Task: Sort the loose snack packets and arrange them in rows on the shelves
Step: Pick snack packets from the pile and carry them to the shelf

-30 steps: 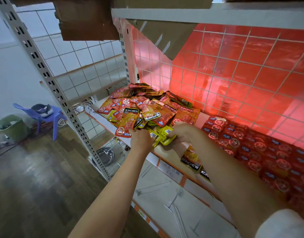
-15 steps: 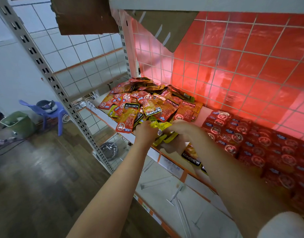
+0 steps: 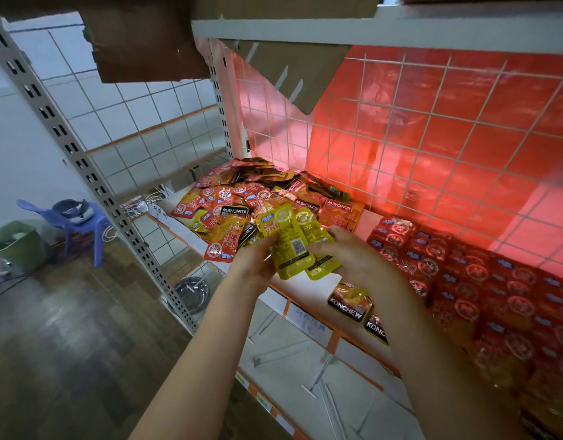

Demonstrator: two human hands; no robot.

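A loose heap of red, orange and yellow snack packets (image 3: 242,201) lies at the left end of the shelf (image 3: 305,287). Both hands hold a small stack of yellow packets (image 3: 292,246) upright just in front of the heap. My left hand (image 3: 253,265) grips the stack's left edge and my right hand (image 3: 346,255) holds its right side. Red packets (image 3: 464,271) stand in tidy rows on the right part of the shelf. Two orange Konchew packets (image 3: 350,301) lie at the shelf's front edge under my right forearm.
A wire grid with a red sheet (image 3: 432,138) backs the shelf. Cardboard (image 3: 140,42) hangs from the shelf above. A lower shelf (image 3: 305,376) sits below. A perforated upright post (image 3: 92,182), a metal bowl (image 3: 191,292), a blue chair (image 3: 80,223) and a green bin (image 3: 16,242) stand at left.
Both hands have lifted the yellow packets up off the shelf and gathered them into an upright stack between them.
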